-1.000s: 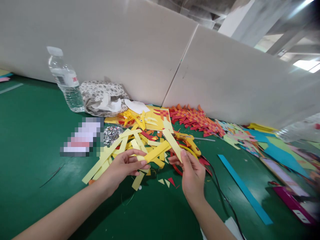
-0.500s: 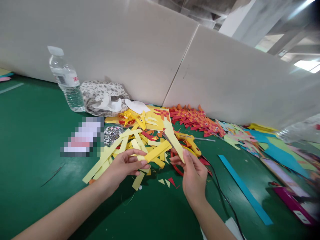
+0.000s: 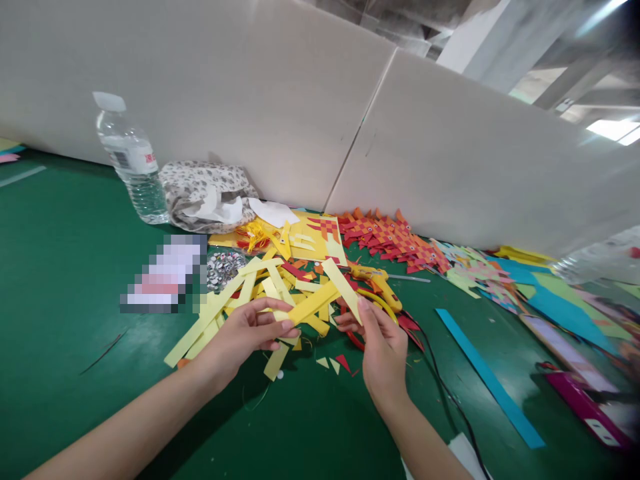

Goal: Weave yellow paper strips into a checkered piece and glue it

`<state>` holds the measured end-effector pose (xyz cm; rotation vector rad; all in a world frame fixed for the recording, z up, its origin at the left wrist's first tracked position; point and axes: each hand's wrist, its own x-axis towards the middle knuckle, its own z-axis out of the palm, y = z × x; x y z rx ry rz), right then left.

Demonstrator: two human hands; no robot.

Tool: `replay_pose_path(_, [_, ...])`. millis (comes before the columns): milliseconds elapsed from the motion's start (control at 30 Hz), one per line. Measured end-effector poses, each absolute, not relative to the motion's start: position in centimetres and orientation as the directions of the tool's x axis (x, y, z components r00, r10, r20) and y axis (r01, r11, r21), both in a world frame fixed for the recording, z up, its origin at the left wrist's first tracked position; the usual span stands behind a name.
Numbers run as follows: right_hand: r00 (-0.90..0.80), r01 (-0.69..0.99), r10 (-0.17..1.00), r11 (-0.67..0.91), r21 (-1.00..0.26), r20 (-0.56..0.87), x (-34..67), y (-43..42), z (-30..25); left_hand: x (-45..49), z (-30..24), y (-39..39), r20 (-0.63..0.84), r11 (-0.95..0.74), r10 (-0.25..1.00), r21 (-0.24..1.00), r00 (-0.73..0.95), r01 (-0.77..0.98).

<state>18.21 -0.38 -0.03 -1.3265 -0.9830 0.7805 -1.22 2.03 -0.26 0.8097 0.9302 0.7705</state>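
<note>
My left hand (image 3: 247, 333) pinches a folded yellow paper strip (image 3: 313, 303) that slants up to the right. My right hand (image 3: 383, 350) holds a pale yellow paper strip (image 3: 341, 280) between thumb and fingers, its free end pointing up and left, close to the other strip. Both hands hover over a heap of loose yellow strips (image 3: 235, 300) on the green table (image 3: 65, 267). Red-handled scissors (image 3: 353, 337) lie partly hidden under my right hand.
A water bottle (image 3: 130, 160) and a patterned cloth bag (image 3: 205, 190) stand at the back left by the white partition (image 3: 280, 100). Woven red-orange paper fish (image 3: 395, 240), a yellow glue gun (image 3: 375, 280), a blue strip (image 3: 487, 377) and a black cable (image 3: 450, 393) lie to the right.
My right hand has shifted slightly left and down, bringing the pale strip's tip nearer the folded strip. My left hand has stayed put.
</note>
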Motion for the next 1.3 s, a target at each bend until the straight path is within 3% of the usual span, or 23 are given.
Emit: replay_pose_path(1300, [0.412, 0.074, 0.905, 0.079, -0.994, 0.103, 18.24, -0.38, -0.03, -1.30, -0.24, 2.04, -0.378, 0.486, 0.838, 0.845, 0.394, -0.222])
